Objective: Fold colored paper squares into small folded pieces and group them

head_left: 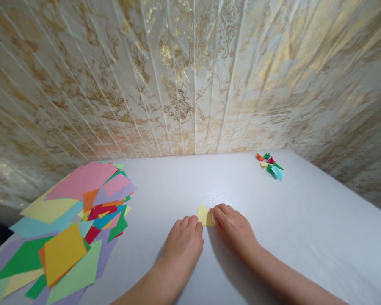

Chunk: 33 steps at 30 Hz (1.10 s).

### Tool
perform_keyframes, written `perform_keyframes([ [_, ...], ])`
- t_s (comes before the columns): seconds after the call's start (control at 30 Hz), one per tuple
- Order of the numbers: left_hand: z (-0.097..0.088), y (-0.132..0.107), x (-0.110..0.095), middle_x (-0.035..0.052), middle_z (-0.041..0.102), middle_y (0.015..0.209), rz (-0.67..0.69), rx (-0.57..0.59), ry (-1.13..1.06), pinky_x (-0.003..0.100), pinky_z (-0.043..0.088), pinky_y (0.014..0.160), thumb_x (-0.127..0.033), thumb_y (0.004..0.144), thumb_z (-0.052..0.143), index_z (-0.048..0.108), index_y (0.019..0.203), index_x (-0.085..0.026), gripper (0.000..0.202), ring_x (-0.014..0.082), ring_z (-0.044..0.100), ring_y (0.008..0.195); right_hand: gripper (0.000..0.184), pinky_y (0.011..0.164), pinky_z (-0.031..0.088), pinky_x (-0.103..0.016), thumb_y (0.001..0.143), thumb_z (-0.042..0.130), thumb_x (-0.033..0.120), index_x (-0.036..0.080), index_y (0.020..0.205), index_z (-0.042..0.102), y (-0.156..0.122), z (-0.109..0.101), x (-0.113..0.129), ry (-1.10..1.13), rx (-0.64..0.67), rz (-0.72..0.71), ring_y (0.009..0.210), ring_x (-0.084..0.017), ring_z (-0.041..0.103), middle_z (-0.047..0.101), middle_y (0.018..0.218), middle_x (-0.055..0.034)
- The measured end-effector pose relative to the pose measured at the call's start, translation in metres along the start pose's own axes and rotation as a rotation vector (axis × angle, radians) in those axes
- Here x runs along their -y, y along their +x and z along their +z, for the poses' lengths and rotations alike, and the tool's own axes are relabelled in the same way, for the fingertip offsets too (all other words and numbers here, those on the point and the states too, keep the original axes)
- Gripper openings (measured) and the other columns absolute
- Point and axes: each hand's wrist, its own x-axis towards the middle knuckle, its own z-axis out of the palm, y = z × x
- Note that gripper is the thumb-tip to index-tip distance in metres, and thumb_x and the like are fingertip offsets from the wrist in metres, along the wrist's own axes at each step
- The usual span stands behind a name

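2 hands, 1 small yellow paper piece (204, 214), 1 loose pile of coloured sheets (63, 237) and 1 little cluster of folded scraps (271, 165) – all on a white table (305, 228). The pile sits at the table's left w/ well over a dozen sheets, too overlapped for an exact count: pink, yellow, green, orange, red, lilac, pale blue. The cluster at far right holds approx. 7 bits, some overlapping. The yellow piece lies flat near the table's middle, between the hands. Left hand (184, 242) is palm down, fingers curled, tips touching the piece's lower-left edge. Right hand (233, 228) is palm down too, fingers bent, tips pressing its right edge – both hold it against the table. Forearms come in from the bottom, angled toward each other.
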Motion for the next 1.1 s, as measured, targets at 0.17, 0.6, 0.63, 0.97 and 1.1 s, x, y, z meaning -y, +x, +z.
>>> perform_keyframes([
  [0.17, 0.010, 0.016, 0.014, 0.0048, 0.061, 0.099, -0.009, -0.155, -0.095, 0.037, 0.045, 0.081, -0.014, 0.090, 0.056, 0.058, 0.091, -0.020, 0.006, 0.0233, 0.057, 0.094, 0.037, 0.083, 0.044, -0.029, 0.088, 0.046, 0.005, 0.020, 0.118, 0.063, 0.010, 0.008, -0.013, 0.337, 0.000, -0.002, 0.095, -0.018, 0.062, 0.069, 0.105, -0.0059],
  [0.6, 0.025, 0.025, 0.026, 0.0012, 0.059, 0.093, 0.016, -0.290, -0.301, 0.033, 0.043, 0.082, -0.019, 0.090, 0.059, 0.055, 0.086, -0.021, 0.007, 0.0197, 0.055, 0.090, 0.023, 0.067, 0.046, -0.025, 0.087, 0.050, 0.019, 0.018, 0.108, 0.059, 0.010, 0.007, -0.004, 0.777, -0.014, 0.133, 0.070, -0.015, 0.060, 0.065, 0.079, -0.0009],
  [0.63, 0.025, 0.025, 0.026, 0.0012, 0.059, 0.093, 0.014, -0.292, -0.305, 0.034, 0.043, 0.082, -0.019, 0.090, 0.059, 0.055, 0.085, -0.021, 0.007, 0.0197, 0.055, 0.090, 0.020, 0.064, 0.044, -0.024, 0.086, 0.051, 0.019, 0.019, 0.104, 0.058, 0.010, 0.008, -0.003, 0.736, 0.009, 0.135, 0.067, -0.015, 0.058, 0.063, 0.076, 0.0005],
  [0.97, 0.024, 0.029, 0.028, 0.0058, 0.051, 0.134, 0.093, -0.425, -0.423, 0.042, 0.040, 0.105, -0.012, 0.087, 0.058, 0.045, 0.131, -0.028, 0.048, 0.0217, 0.045, 0.127, 0.018, 0.068, 0.036, -0.024, 0.079, 0.048, 0.006, 0.019, 0.086, 0.058, 0.015, 0.013, -0.002, 0.429, 0.024, -0.038, 0.073, -0.014, 0.051, 0.057, 0.080, 0.0004],
  [1.1, 0.021, 0.032, 0.030, 0.0026, 0.062, 0.105, 0.085, -0.374, -0.455, 0.037, 0.045, 0.092, -0.016, 0.090, 0.055, 0.059, 0.103, -0.023, 0.016, 0.0208, 0.054, 0.104, 0.022, 0.069, 0.037, -0.023, 0.079, 0.048, 0.005, 0.019, 0.089, 0.061, 0.018, 0.011, -0.006, 0.515, 0.031, -0.031, 0.075, -0.014, 0.052, 0.057, 0.080, 0.0008],
])
